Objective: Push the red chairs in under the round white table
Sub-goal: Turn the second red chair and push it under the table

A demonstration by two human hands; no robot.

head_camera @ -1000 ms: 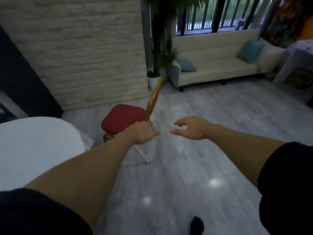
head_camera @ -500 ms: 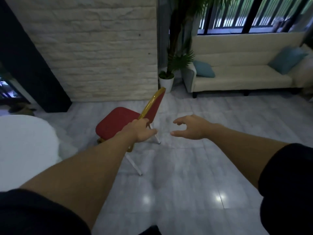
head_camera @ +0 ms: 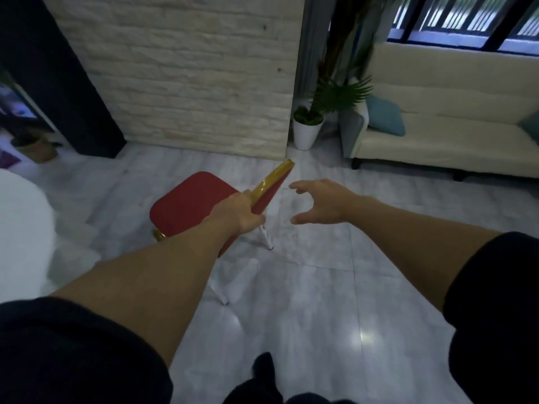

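A: Head view, item one: the red chair [head_camera: 189, 205]. How is it entered?

B: One chair only is recorded. It is placed on the grey tiled floor [head_camera: 306, 301], well apart from the round white counter [head_camera: 20, 228], of which only an edge is shown at the left of the frame. The seat is turned toward the counter; the gold-framed backrest [head_camera: 274, 180] is seen nearly edge-on. Nothing of the chair is yet tucked under the counter.

A: Item two: the hands?

B: The left hand [head_camera: 237, 214] is laid against the lower part of the backrest, and its fingers appear to be wrapped around the gold frame; a grip on the chair is judged likely, though the far side of the hand is hidden. The right hand [head_camera: 323, 204] is held spread, fingers curved, just beside the top of the backrest and apart from it. Nothing is held in it.

A: Progress to be noted?

B: The task is judged to be at an early stage. The chair has been reached but not pushed in. A full slide across the floor to the counter is left to be done, with the second hand not yet set on the frame.

A: Other chairs?

B: None are shown in this view; whether more are waiting or already pushed in cannot be told.

A: Surroundings, for the record?

B: A pale brick wall [head_camera: 189, 68], a potted plant [head_camera: 309, 123] and a cream sofa [head_camera: 452, 126] are listed behind the chair.
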